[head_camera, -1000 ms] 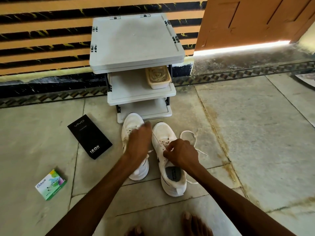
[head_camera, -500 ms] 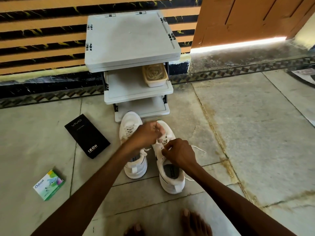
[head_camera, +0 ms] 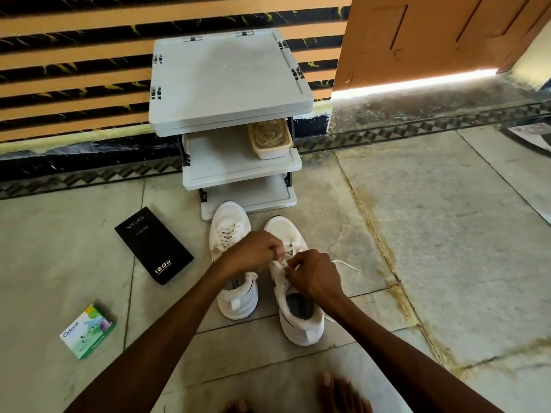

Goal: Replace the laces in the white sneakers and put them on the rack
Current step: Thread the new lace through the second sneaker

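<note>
Two white sneakers stand side by side on the stone floor in front of the grey shoe rack (head_camera: 229, 84). The left sneaker (head_camera: 229, 234) is laced. Over the right sneaker (head_camera: 301, 314) both hands meet at the eyelets. My left hand (head_camera: 253, 251) pinches the white lace (head_camera: 347, 265) above the tongue. My right hand (head_camera: 316, 274) pinches the lace at the right eyelet row, and a loose lace end trails right across the floor. The fingertips hide the exact eyelet.
A tub of laces (head_camera: 269, 140) sits on the rack's middle shelf. A black phone box (head_camera: 153, 245) and a green-white small box (head_camera: 88, 332) lie on the floor at left. My bare toes (head_camera: 337, 391) show at the bottom edge. An orange door (head_camera: 432, 34) stands at the back right.
My left hand moved right from the left sneaker to the right sneaker's laces. The big lace loop beside the right sneaker has been drawn in to a short loose end.
</note>
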The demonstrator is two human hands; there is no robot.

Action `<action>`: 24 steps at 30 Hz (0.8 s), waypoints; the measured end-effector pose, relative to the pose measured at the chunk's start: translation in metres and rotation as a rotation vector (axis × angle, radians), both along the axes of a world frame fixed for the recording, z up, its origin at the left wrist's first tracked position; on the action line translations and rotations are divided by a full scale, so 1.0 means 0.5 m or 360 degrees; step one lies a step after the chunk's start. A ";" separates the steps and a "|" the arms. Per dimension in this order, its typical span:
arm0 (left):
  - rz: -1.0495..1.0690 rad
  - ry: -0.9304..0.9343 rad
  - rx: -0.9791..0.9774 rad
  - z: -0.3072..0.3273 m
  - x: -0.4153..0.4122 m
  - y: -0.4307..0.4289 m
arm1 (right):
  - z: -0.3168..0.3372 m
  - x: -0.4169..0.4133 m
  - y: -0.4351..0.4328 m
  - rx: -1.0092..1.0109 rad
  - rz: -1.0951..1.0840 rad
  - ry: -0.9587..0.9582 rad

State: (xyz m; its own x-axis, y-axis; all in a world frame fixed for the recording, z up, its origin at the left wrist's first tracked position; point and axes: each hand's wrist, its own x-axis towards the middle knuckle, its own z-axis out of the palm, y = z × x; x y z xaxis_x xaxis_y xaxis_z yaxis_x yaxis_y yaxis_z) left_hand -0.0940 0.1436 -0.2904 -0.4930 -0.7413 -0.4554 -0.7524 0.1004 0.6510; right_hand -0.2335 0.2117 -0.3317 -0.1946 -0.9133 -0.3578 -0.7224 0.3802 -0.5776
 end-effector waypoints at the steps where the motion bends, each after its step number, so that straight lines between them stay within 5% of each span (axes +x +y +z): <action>1: 0.0059 0.0242 0.0137 0.024 0.009 -0.004 | 0.001 -0.001 0.001 0.0006 0.0001 -0.0001; 9: 0.0080 0.1903 0.0918 0.179 0.056 0.015 | 0.007 0.000 -0.003 0.0054 -0.0076 -0.0060; 12: -0.0038 0.2083 0.0940 0.221 0.062 0.015 | 0.011 -0.001 -0.003 0.0077 -0.0080 -0.0075; 17: 0.0159 0.1804 0.0759 0.239 0.053 0.033 | 0.011 -0.007 -0.003 0.0077 -0.0016 -0.0124; 22: 0.0288 0.0477 -0.0126 0.210 0.061 0.010 | 0.021 -0.038 0.003 -0.0027 -0.0016 -0.0354; 24: 0.0401 0.0239 -0.0253 0.173 0.059 0.014 | 0.027 -0.054 0.011 -0.0050 0.0091 -0.0200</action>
State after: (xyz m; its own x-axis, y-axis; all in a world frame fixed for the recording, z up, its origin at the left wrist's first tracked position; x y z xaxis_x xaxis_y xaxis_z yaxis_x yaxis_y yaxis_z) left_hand -0.0648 0.1504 -0.2039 -0.3379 -0.9045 -0.2601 -0.6632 0.0328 0.7477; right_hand -0.2602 0.2171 -0.3181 -0.0972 -0.9328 -0.3471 -0.6637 0.3206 -0.6758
